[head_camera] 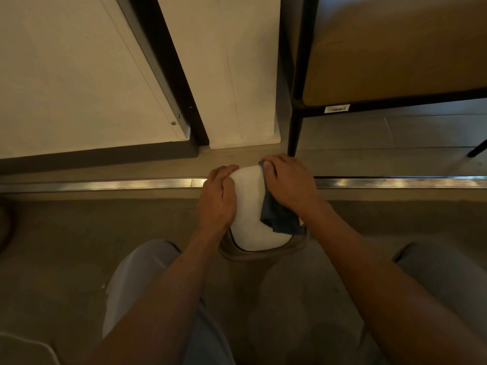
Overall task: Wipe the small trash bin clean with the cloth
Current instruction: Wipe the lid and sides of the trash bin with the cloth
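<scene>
The small trash bin (250, 206) is white with a rounded lid and a tan lower body, standing on the floor between my knees. My left hand (217, 200) grips its left side, fingers curled over the far top edge. My right hand (288, 184) presses a dark blue cloth (279, 219) flat against the right side of the lid. Part of the cloth hangs out below my palm; the rest is hidden under the hand.
A metal floor strip (105, 184) runs left to right just behind the bin. Beyond it stand a white door with a black frame (174, 75) and a black-legged chair (295, 127) with a tan seat at the right. My grey-trousered knees (137, 272) flank the bin.
</scene>
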Demonstrator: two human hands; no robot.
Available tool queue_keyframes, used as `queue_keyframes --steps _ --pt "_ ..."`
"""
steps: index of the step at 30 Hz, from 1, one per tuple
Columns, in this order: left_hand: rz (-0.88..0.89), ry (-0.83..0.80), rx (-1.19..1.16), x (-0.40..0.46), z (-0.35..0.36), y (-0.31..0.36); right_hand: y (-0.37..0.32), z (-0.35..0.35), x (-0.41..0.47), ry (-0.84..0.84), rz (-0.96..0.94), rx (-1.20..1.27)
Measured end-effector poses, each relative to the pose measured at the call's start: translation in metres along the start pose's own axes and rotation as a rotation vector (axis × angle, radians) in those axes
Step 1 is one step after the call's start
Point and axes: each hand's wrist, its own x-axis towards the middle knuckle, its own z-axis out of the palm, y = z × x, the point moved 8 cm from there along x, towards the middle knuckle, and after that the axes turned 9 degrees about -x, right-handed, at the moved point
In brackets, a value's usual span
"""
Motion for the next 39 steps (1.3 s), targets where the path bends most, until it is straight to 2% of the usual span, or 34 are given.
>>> queue_keyframes --steps 2,4,8,10,14,18,21,25,27,31,36,39 --pt "-0.001 0.0 0.021 0.0 -0.002 0.002 0.007 0.005 0.016 -0.143 0.149 0.1" --pt "-0.002 0.01 0.042 0.0 -0.002 0.003 0.011 0.007 0.02 -0.203 0.212 0.173" --pt "-0.002 0.027 0.045 0.0 -0.001 0.005 0.014 -0.002 -0.01 0.016 0.064 0.364" --pt "-0.01 0.026 0.053 0.001 -0.001 0.006 0.022 -0.003 -0.041 0.112 0.115 0.466" --pt "0.009 0.005 0.069 0.0 0.0 0.006 0.028 0.017 -0.092 0.1 0.361 0.597" --pt "0.006 -0.005 0.086 0.0 -0.001 0.009 0.033 0.013 -0.076 0.105 0.35 0.688" --pt "0.003 -0.023 0.103 -0.001 0.001 0.009 0.044 0.016 -0.036 -0.057 0.345 0.783" --pt "0.003 -0.015 0.126 -0.001 0.0 0.009 0.044 0.018 0.01 -0.277 0.273 0.68" --pt "0.013 -0.015 0.156 0.0 0.001 0.01 0.041 0.018 0.009 -0.266 0.256 0.643" --pt "0.124 -0.051 0.226 -0.002 0.004 0.02 0.047 0.017 -0.009 -0.123 0.299 0.644" --pt "0.074 -0.11 0.18 0.001 0.005 0.015 0.044 0.015 -0.006 -0.162 0.311 0.605" --pt "0.051 -0.2 0.19 0.012 0.007 0.015 0.045 0.012 -0.005 -0.171 0.299 0.605"
